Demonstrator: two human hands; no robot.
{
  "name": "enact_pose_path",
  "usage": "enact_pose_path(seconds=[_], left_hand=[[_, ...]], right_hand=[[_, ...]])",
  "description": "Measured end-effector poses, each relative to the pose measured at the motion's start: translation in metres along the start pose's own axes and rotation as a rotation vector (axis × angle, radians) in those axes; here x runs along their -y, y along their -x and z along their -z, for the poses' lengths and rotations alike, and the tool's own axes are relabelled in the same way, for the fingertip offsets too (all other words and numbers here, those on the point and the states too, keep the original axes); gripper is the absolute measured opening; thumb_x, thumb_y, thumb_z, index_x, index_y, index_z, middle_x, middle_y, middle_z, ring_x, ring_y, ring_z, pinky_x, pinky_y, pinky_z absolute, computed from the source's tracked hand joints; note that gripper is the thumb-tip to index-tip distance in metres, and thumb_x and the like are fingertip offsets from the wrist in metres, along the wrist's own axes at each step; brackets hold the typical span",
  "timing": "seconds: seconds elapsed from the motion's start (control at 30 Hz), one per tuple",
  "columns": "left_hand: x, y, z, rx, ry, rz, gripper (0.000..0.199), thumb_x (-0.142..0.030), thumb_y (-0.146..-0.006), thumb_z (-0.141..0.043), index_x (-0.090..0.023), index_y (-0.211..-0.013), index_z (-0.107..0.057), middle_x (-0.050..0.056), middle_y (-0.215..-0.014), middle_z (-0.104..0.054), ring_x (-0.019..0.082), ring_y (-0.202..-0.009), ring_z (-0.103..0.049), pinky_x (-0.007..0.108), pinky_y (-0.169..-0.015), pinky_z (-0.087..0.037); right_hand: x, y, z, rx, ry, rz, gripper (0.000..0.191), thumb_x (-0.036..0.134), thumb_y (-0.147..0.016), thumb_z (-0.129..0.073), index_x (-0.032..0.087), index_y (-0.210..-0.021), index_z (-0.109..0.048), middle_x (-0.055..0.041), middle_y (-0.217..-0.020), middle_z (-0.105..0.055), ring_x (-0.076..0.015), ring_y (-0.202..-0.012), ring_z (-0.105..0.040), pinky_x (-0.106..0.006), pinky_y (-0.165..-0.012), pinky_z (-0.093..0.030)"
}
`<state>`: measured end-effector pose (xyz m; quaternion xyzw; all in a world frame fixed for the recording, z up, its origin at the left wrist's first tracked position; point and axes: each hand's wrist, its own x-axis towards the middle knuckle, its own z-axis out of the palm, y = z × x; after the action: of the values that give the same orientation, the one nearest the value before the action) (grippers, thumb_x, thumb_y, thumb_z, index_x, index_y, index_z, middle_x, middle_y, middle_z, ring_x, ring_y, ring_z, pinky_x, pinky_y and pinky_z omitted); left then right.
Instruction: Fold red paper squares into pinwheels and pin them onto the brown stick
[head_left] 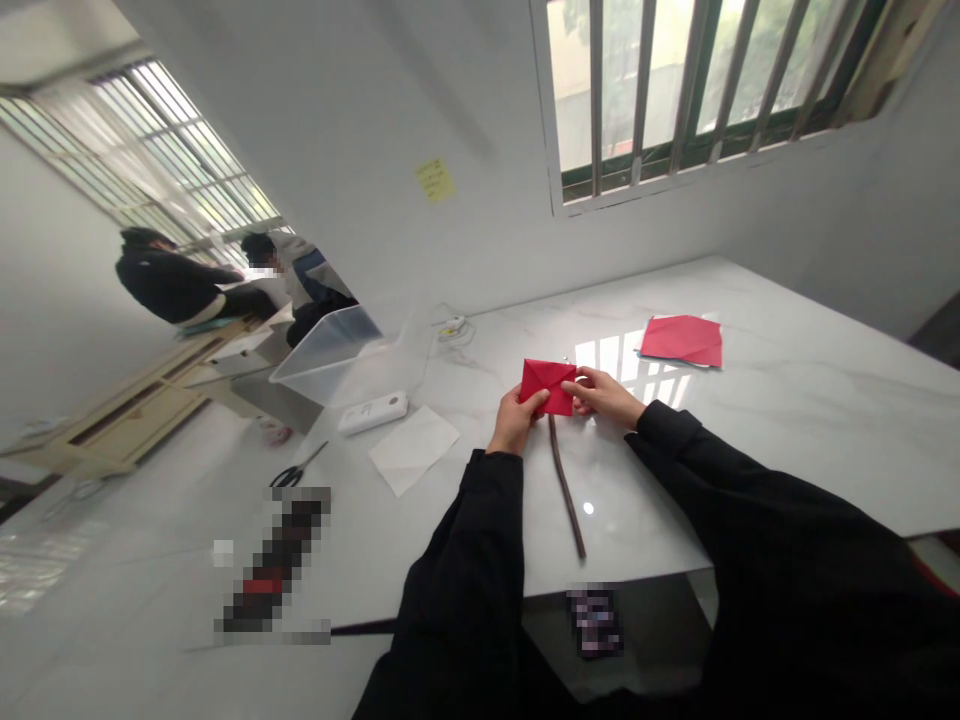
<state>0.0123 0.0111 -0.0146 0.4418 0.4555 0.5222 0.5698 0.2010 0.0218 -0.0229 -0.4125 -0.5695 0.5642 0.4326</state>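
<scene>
A folded piece of red paper (546,376), shaped like a small envelope with crease lines meeting near its middle, is held up over the white table. My left hand (516,420) grips its lower left part, thumb on the front face. At its right edge, my right hand (600,393) pinches the paper between thumb and fingers. Below the paper, a thin brown stick (564,485) lies on the tabletop, its upper end reaching up behind the paper.
The marbled table (810,420) carries red sheets (682,341) at right. To the left are white paper (415,448), a white power strip (373,412), scissors (296,470) and a clear plastic bin (322,350). Two people (169,280) sit farther back.
</scene>
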Motion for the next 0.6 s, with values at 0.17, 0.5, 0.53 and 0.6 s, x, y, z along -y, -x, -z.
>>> enact_pose_path(seconds=[0.17, 0.5, 0.53, 0.6], left_hand=[[-0.002, 0.001, -0.003, -0.023, 0.075, 0.018, 0.039, -0.03, -0.058, -0.086, -0.015, -0.089, -0.068, 0.002, -0.077, -0.067, 0.012, -0.066, -0.057, 0.022, -0.058, -0.041], [0.006, -0.001, -0.008, -0.04, 0.13, -0.004, 0.031, -0.025, -0.059, -0.081, -0.015, -0.082, -0.065, 0.001, -0.073, -0.063, 0.012, -0.065, -0.054, 0.023, -0.058, -0.041], [0.007, -0.002, -0.008, -0.038, 0.133, -0.004, 0.031, -0.025, -0.058, -0.081, -0.015, -0.082, -0.065, 0.001, -0.073, -0.063, 0.012, -0.066, -0.055, 0.024, -0.059, -0.041], [0.008, -0.004, -0.009, -0.039, 0.135, -0.006, 0.031, -0.024, -0.058, -0.081, -0.015, -0.082, -0.064, 0.002, -0.075, -0.064, 0.013, -0.067, -0.056, 0.024, -0.06, -0.042]], right_hand=[[0.012, 0.013, 0.007, -0.379, 0.452, 0.27, 0.045, 0.054, -0.081, -0.071, 0.019, -0.105, -0.056, 0.0037, -0.066, -0.061, -0.0141, -0.06, -0.058, -0.025, -0.06, -0.045], [0.0, 0.243, -0.07, 0.026, 0.774, 0.727, 0.008, 0.018, -0.088, -0.057, 0.021, -0.081, -0.06, 0.0015, -0.061, -0.057, -0.0135, -0.055, -0.052, -0.028, -0.058, -0.037], [-0.019, 0.267, -0.082, 0.127, 0.76, 0.74, 0.01, 0.019, -0.087, -0.056, 0.022, -0.078, -0.06, 0.0008, -0.06, -0.058, -0.014, -0.054, -0.053, -0.028, -0.057, -0.036], [-0.059, 0.295, -0.098, 0.332, 0.769, 0.57, 0.011, 0.024, -0.087, -0.055, 0.022, -0.08, -0.062, -0.0009, -0.062, -0.063, -0.0153, -0.057, -0.06, -0.027, -0.056, -0.037]])
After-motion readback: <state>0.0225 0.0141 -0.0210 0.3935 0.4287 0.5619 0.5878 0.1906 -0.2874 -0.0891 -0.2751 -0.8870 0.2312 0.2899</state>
